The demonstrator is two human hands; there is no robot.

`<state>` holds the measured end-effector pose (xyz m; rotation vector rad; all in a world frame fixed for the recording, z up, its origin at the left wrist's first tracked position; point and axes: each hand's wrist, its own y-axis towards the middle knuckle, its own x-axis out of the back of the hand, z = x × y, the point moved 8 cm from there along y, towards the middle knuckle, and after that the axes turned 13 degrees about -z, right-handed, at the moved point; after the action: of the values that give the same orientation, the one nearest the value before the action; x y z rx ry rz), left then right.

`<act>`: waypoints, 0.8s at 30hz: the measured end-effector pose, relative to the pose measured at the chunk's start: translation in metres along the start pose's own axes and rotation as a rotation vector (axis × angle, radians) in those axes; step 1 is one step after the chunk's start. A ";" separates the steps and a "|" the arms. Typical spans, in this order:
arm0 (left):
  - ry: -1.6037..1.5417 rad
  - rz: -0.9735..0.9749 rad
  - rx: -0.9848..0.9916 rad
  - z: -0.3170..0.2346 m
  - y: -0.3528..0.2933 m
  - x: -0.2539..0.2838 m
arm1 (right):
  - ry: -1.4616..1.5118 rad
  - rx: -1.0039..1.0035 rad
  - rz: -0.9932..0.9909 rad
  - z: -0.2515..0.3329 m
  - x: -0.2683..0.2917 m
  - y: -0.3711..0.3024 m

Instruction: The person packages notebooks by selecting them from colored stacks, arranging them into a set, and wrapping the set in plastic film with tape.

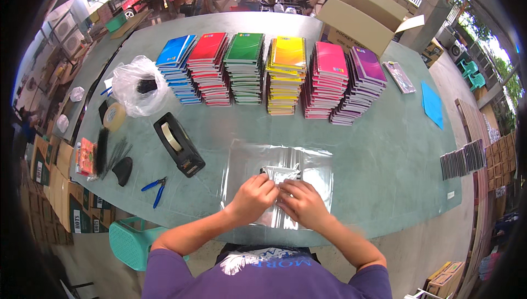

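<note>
Your two forearms come up from the lower edge and slant inward. The left forearm [200,230] runs up and to the right, the right forearm [354,241] up and to the left. Both elbows are bent and set wide apart. Your left hand [254,196] is turned back upward, knuckles showing, its fingers curled in toward the middle. Your right hand [303,202] mirrors it, back up, fingers bent and pointing left. The two hands sit close beside each other, fingertips nearly meeting. Their undersides are hidden, so how firmly either grip closes you cannot tell from here.
</note>
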<state>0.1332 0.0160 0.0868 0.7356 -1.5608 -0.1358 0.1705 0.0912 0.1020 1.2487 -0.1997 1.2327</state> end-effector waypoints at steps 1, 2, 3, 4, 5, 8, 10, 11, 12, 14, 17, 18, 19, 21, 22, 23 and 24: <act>-0.006 -0.157 -0.012 -0.003 -0.005 0.009 | -0.047 0.051 -0.056 0.000 -0.003 -0.011; -0.010 -0.303 -0.018 -0.006 -0.014 0.017 | -0.033 0.058 -0.049 -0.001 -0.009 -0.018; -0.020 -0.337 -0.006 -0.009 -0.020 0.015 | -0.053 0.075 -0.148 -0.002 -0.006 -0.022; 0.002 -0.332 0.021 -0.007 -0.025 0.008 | -0.059 0.097 -0.246 -0.001 -0.002 -0.023; -0.020 -0.413 0.007 -0.008 -0.028 0.007 | -0.053 0.076 -0.277 -0.001 0.000 -0.020; -0.004 -0.501 0.008 -0.007 -0.034 0.006 | -0.046 0.006 -0.327 -0.012 -0.003 -0.024; 0.001 -0.548 0.012 -0.006 -0.038 0.009 | 0.035 -0.027 -0.330 -0.014 -0.004 -0.020; 0.013 -0.556 0.026 -0.006 -0.041 0.010 | 0.108 -0.100 -0.319 -0.019 -0.004 -0.016; 0.031 -0.560 0.043 -0.005 -0.044 0.009 | 0.179 -0.174 -0.305 -0.024 -0.004 -0.013; 0.037 -0.566 0.047 -0.007 -0.043 0.009 | 0.160 -0.176 -0.266 -0.027 -0.003 -0.008; 0.007 -0.562 0.183 0.016 -0.043 0.029 | 0.035 -0.016 -0.140 -0.017 -0.003 0.000; -0.029 -0.558 0.309 0.039 -0.047 0.040 | 0.039 -0.007 -0.141 -0.019 -0.002 0.001; 0.124 -0.744 0.260 0.059 -0.057 0.073 | 0.027 0.019 -0.143 -0.017 -0.001 0.000; 0.145 -0.949 0.771 0.143 -0.119 0.092 | 0.030 0.057 -0.146 -0.014 -0.001 0.000; 0.270 -0.851 0.949 0.176 -0.150 0.092 | 0.036 0.065 -0.148 -0.013 0.000 0.001; 0.346 -0.808 1.039 0.195 -0.168 0.086 | 0.047 0.077 -0.152 -0.011 -0.001 0.003; 0.423 -0.756 1.130 0.213 -0.188 0.082 | 0.065 0.092 -0.154 -0.009 -0.004 0.004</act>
<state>0.0089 -0.2460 0.0296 2.0676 -0.7776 0.3694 0.1617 0.0949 0.0982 1.2767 0.0013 1.1576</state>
